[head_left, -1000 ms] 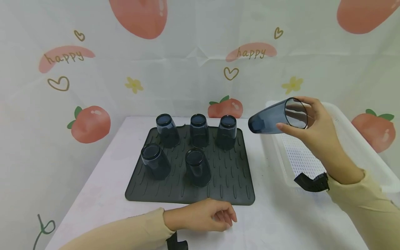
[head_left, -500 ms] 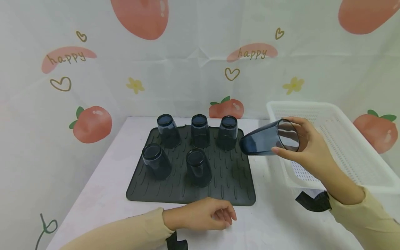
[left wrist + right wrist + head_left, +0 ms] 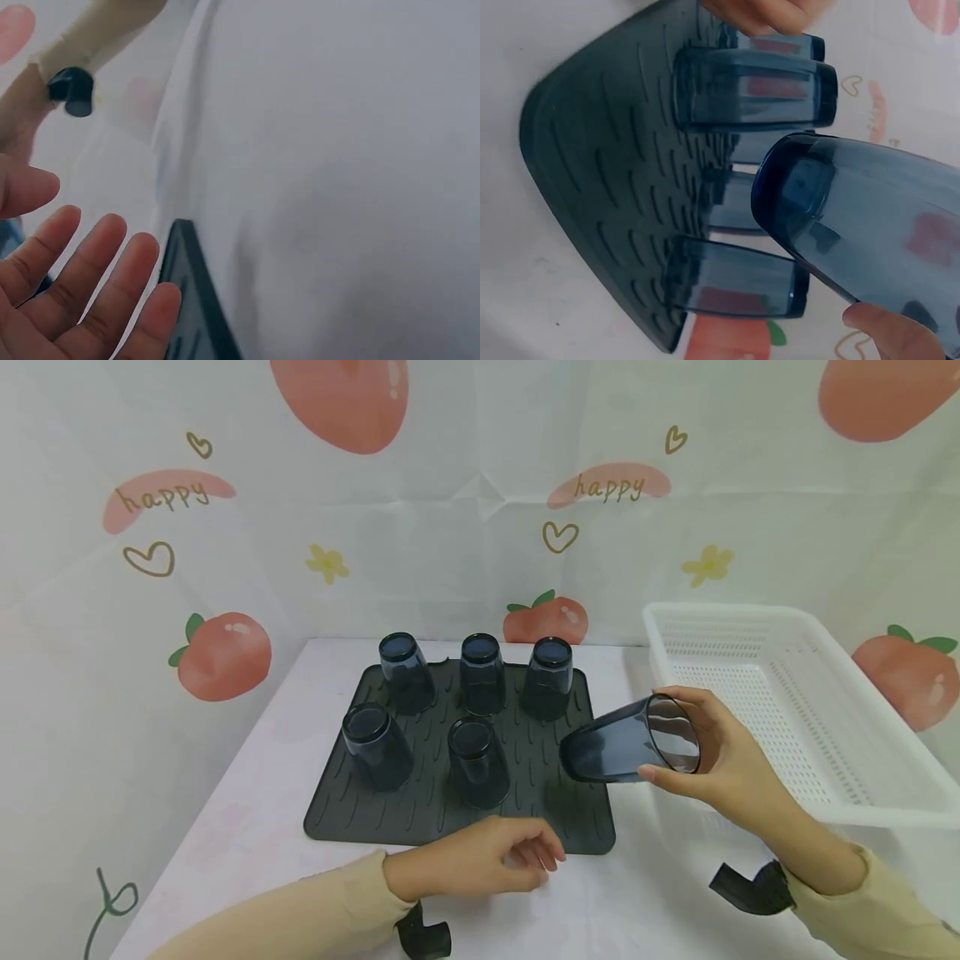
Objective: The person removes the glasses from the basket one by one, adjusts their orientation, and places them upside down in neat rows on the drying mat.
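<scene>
In the head view my right hand (image 3: pixel 720 760) grips a blue-tinted drinking glass (image 3: pixel 611 743) around its rim end. The glass is tilted nearly sideways, its thick base pointing left over the right edge of a dark ribbed drying mat (image 3: pixel 555 818). In the right wrist view the thumb (image 3: pixel 892 334) presses the side of this glass. Several matching glasses stand upside down on the mat, among them a front middle glass (image 3: pixel 477 764) and a back right glass (image 3: pixel 547 681). My left hand (image 3: pixel 487 860) hangs loosely curled at the mat's front edge, holding nothing.
A white perforated plastic basket (image 3: pixel 892 760) stands on the right, behind and beside the right forearm. A white cloth (image 3: pixel 247 827) covers the table. Behind it hangs a pale backdrop (image 3: pixel 435 527) printed with peaches.
My right hand has lowered the tilted glass and brought it slightly left, from beside the basket to over the mat's right edge. The left hand has shifted slightly up.
</scene>
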Available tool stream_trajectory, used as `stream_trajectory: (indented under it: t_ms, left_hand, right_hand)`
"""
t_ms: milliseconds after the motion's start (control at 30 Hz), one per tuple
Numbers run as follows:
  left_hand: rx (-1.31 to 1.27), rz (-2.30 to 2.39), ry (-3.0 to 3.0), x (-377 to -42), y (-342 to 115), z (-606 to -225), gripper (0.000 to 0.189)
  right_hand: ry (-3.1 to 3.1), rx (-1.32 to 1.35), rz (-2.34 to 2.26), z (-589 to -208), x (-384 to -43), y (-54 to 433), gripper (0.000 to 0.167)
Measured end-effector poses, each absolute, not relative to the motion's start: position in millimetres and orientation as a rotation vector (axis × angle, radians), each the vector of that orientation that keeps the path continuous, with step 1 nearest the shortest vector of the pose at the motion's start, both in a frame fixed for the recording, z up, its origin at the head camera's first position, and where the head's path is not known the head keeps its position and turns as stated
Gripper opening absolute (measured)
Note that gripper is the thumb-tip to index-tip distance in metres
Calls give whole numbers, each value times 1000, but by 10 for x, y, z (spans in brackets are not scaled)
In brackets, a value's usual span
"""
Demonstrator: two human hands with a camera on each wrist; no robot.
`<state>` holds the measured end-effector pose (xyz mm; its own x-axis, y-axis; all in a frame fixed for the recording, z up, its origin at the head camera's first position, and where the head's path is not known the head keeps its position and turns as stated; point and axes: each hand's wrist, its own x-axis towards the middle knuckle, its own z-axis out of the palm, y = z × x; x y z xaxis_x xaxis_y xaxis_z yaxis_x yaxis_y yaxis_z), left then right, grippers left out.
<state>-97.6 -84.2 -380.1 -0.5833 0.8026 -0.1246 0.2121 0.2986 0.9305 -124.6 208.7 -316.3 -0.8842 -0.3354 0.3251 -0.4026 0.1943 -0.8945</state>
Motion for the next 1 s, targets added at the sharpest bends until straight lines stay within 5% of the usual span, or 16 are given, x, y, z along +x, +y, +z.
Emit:
stream_trajectory:
  t_ms: [567,1000]
  left_hand:
    - [837,1722,2138,-1059,-761,-3568,60]
    - [761,1708,2116,-1087,-632,-3618,73]
  right_hand:
    - [-2415,788,1859,-3283,-1079,2056,80]
    - [-2323,873,1999,-3282,-988,2001,82]
